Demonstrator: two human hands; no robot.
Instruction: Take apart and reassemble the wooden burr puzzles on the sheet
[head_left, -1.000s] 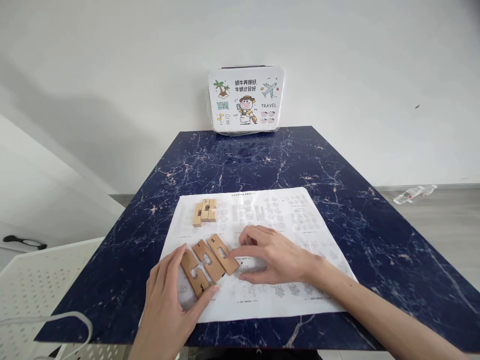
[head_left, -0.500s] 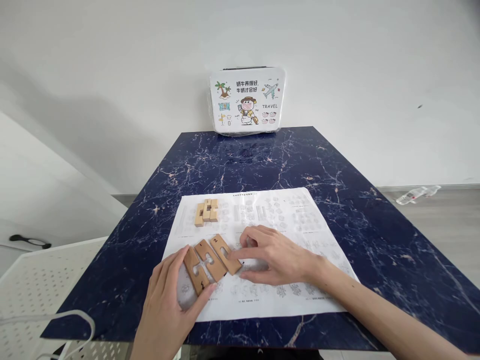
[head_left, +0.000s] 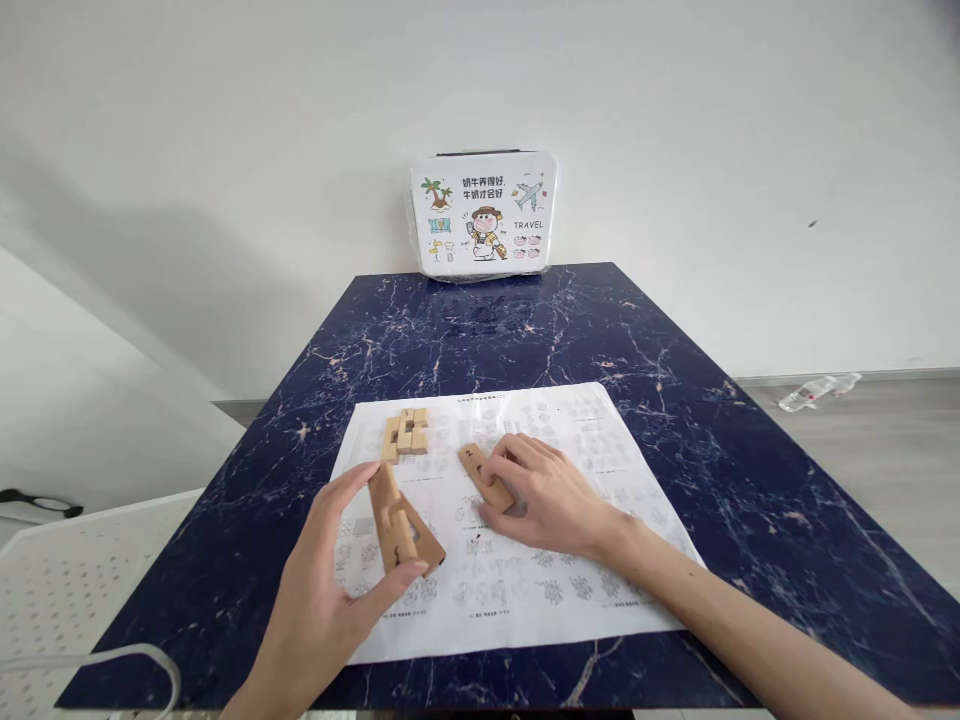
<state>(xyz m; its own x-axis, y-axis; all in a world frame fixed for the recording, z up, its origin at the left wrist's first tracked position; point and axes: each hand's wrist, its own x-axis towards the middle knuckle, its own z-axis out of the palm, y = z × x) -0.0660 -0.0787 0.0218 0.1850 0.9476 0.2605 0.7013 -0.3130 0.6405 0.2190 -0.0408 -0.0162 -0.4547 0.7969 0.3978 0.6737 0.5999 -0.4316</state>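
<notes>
My left hand [head_left: 315, 585] grips a notched wooden puzzle piece [head_left: 384, 492] by its ends, between thumb and fingers. The piece is tilted up on edge, its near-end mark partly hidden. Beneath and beside it lies another wooden piece [head_left: 430, 550], mostly covered. With curled fingers, my right hand [head_left: 551, 500] holds a flat wooden piece marked 2 [head_left: 472, 459] near its notch. Beyond my left fingertips sits a small group of lighter wooden pieces [head_left: 406, 436], fitted closely together. Everything rests on a printed paper sheet [head_left: 540, 622] covered with small diagrams.
The sheet lies on a dark blue marble-patterned table [head_left: 495, 340]. At its far edge a white printed case [head_left: 487, 215] leans against the wall. A perforated white surface [head_left: 82, 570] with a white cable [head_left: 105, 655] is at left. A clear plastic bottle [head_left: 817, 391] lies on the floor at right.
My right hand has slid the piece marked 2 away, up and to the right. My left hand has tilted its piece up on edge. The view has shifted slightly.
</notes>
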